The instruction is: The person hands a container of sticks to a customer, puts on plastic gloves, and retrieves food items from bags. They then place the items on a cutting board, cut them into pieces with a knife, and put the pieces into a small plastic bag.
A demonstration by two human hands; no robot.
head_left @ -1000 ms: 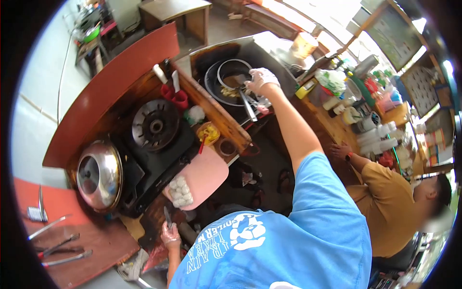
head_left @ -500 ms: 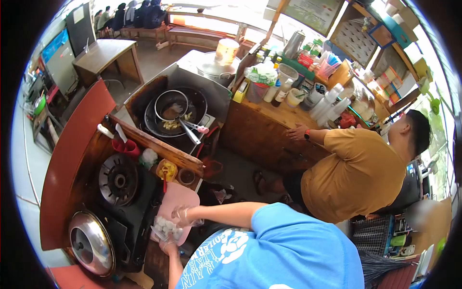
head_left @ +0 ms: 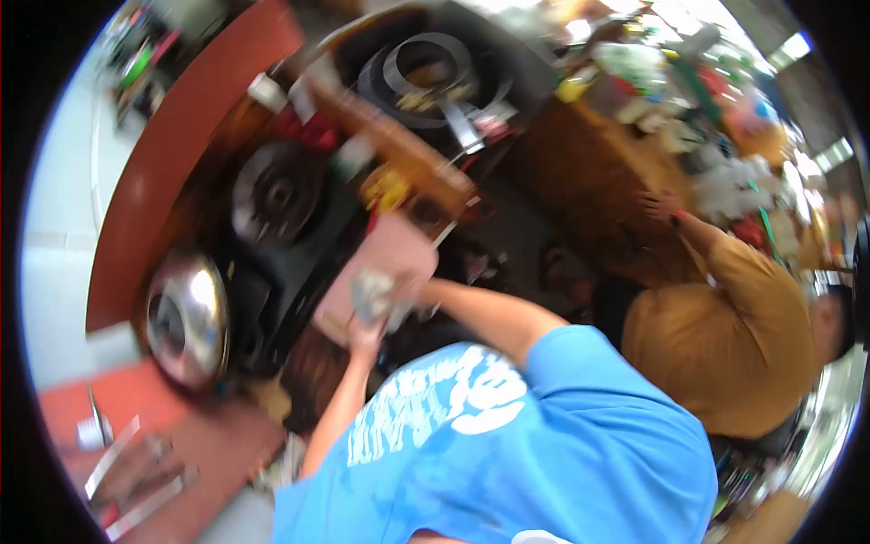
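Observation:
Motion blurs the view. My left hand, in a clear glove, is closed around a clump of white pieces above the lower part of the pink cutting board. Just to its right, my right hand is smeared, near the clump and the board's right edge; its fingers cannot be made out. Beyond the board's far end stand a container of yellow food and a small dark-filled cup.
A burner and a shiny metal lid are on the left. A wok with a strainer sits behind the wooden ledge. At right, a person in a brown shirt rests a hand on the wooden counter.
The view has swung down and left, so the board and stove appear higher and farther right. A red tabletop with utensils now shows at lower left. The white pieces are now clumped at my left hand.

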